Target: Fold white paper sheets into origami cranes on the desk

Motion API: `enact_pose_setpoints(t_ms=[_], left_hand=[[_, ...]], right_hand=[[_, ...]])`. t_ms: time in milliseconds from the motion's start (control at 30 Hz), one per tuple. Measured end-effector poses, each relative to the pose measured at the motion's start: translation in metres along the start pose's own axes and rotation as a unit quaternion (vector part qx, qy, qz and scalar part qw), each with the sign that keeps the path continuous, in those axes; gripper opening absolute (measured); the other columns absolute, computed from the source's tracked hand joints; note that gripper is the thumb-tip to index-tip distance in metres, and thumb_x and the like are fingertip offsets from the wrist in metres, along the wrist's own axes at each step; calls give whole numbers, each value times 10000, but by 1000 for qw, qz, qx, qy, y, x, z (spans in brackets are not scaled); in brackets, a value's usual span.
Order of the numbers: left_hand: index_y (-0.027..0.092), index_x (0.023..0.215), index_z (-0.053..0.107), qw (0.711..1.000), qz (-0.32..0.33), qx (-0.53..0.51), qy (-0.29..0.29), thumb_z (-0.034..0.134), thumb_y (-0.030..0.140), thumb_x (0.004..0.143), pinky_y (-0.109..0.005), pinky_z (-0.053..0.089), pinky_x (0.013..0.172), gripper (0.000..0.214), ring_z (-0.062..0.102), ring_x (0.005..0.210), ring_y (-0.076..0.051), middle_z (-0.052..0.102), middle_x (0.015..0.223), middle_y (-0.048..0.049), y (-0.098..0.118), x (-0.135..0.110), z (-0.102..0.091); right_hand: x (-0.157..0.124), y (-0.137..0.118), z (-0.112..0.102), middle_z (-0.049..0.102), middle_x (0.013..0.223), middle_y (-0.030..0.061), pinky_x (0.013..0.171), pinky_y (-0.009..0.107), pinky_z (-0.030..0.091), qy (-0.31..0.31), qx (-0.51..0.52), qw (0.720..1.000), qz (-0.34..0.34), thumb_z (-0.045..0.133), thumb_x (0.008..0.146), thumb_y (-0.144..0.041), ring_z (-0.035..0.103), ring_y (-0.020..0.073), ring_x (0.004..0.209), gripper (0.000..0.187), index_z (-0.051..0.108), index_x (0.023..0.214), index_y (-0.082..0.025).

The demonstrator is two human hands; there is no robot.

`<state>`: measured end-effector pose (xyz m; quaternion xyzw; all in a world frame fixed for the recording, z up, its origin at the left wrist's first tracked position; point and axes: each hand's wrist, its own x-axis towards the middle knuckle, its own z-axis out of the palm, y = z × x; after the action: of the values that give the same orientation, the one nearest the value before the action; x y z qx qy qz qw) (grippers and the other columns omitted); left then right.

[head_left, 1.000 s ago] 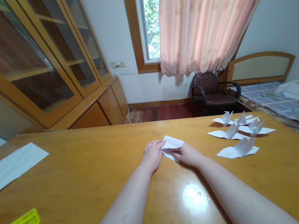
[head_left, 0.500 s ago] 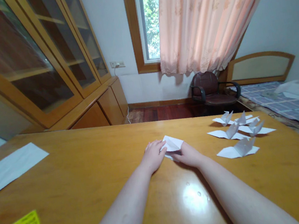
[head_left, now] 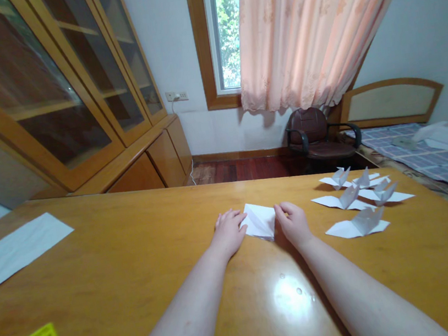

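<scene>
A flat left hand (head_left: 229, 234) touches the paper (head_left: 260, 222) at its left edge; the right hand (head_left: 294, 226) pinches its right corner.

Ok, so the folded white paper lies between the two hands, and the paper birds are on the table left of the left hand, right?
Not quite: the head view shows the paper birds on the table to the right of the right hand, not left of the left hand. The folded white paper does lie between the two hands.
</scene>
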<state>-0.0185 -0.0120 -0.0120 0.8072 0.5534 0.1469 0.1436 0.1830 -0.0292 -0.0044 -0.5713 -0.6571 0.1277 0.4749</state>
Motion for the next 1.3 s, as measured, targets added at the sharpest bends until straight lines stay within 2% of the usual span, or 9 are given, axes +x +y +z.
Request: enact_pose_setpoints(t_ms=[167,267,467,567,667,900,1067,1167,1300], left_hand=[[300,1218,518,1000,-5,10,0,460,324,820,-489,159,1078,403,326,1271,-256,495,1298,-25,3,-2,-3],[305,1219,514,1000,-6,13,-5,457,321,819,-489,142,1084,404,303,1286,-252,489,1304,-17,4,-2,-4],[295,1209,519,1000,-1,19,-5,451,300,820,-490,114,1091,396,278,1300,-241,485,1307,-11,3,-2,-3],[284,1207,520,1000,1,24,-2,453,292,817,-493,109,1092,396,277,1300,-242,486,1308,-13,3,-2,-2],[277,1199,525,1000,5,30,3,453,281,816,-495,116,1091,390,285,1297,-244,494,1301,-15,4,-2,-1],[244,1286,437,997,46,53,-20,365,348,870,-500,68,1096,435,213,1341,-229,411,1385,-34,6,-5,-3],[217,1410,193,989,97,60,-90,329,426,877,-450,85,1104,589,157,1364,-198,210,1480,-54,6,-8,0],[223,1417,168,989,85,67,-95,313,479,871,-467,80,1101,621,132,1369,-214,187,1485,-51,5,-9,0],[226,1418,166,990,71,78,-97,292,435,885,-506,71,1092,587,120,1371,-230,173,1487,-39,7,-10,1]], right_hand=[[2,-7,-1,596,713,35,707,304,438,-33,61,997,-30,444,848,-353,548,171,717,259,561,671,-204],[4,-3,2,648,931,73,854,356,437,-72,75,993,-49,479,826,-318,578,201,915,184,624,844,-207],[2,8,13,497,1299,107,1023,391,325,-244,-32,968,-57,537,770,-276,449,224,1198,472,515,1231,-178],[1,9,15,440,1350,121,1051,405,274,-295,-97,948,-69,552,774,-330,396,244,1244,535,478,1276,-161],[2,6,13,445,1349,106,1051,385,271,-305,-117,942,-74,470,839,-338,390,226,1251,450,507,1255,-172],[2,-7,10,535,1272,42,956,417,338,-333,-135,927,-111,512,827,-359,505,241,1103,366,572,1180,-287],[-1,-9,13,362,1411,43,1024,513,214,-362,-168,913,-79,453,843,-477,307,293,1289,504,405,1318,-317],[-3,-7,14,272,1451,67,1061,506,148,-379,-177,905,-74,389,864,-496,218,267,1337,596,258,1393,-254],[-6,-7,15,239,1463,60,1070,517,111,-371,-190,907,-64,313,901,-428,176,240,1353,560,191,1412,-234]])
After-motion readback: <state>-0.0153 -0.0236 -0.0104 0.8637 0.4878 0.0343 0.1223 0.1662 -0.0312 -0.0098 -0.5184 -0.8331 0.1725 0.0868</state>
